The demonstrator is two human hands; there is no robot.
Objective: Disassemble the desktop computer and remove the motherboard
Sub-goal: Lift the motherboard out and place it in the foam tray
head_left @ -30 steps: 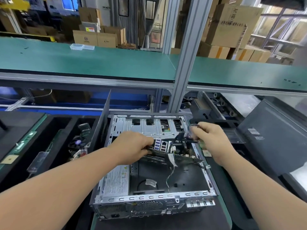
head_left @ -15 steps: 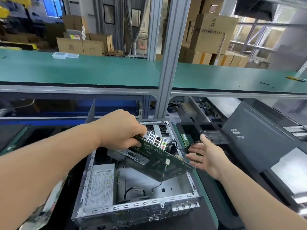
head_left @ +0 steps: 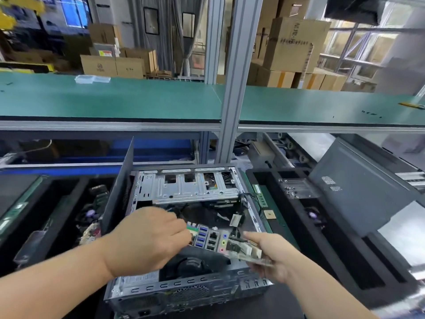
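1. Head view, step in hand. The motherboard (head_left: 210, 240) is judged to be in the lift-out stage: it sits tilted above the open computer case (head_left: 188, 293), rear I/O ports facing the camera, held at both ends.
2. Head view, cable check. Loose cables (head_left: 235, 221) hang in the case cavity just behind the board. Before raising it further, confirm that none remains plugged in; a snagged lead could strain a connector.
3. Head view, lift path. Raise the board evenly and keep its port block away from the drive cage (head_left: 184, 186) and the case walls. Support the edges only and avoid the components.
4. Head view, destination. The black foam tray (head_left: 299, 229) on the desk, right of the case, looks a likely set-down place; this is a judgement only.
5. Head view, left hand (head_left: 147, 240). The forearm enters from lower left, knuckles up. Its grip is closed on the board's left end, beside the blue ports; the fingertips are hidden.
6. Head view, right hand (head_left: 272, 256). The forearm enters from lower right. It supports the board's right edge from beneath, thumb lying on top; its grip is pinching that edge.
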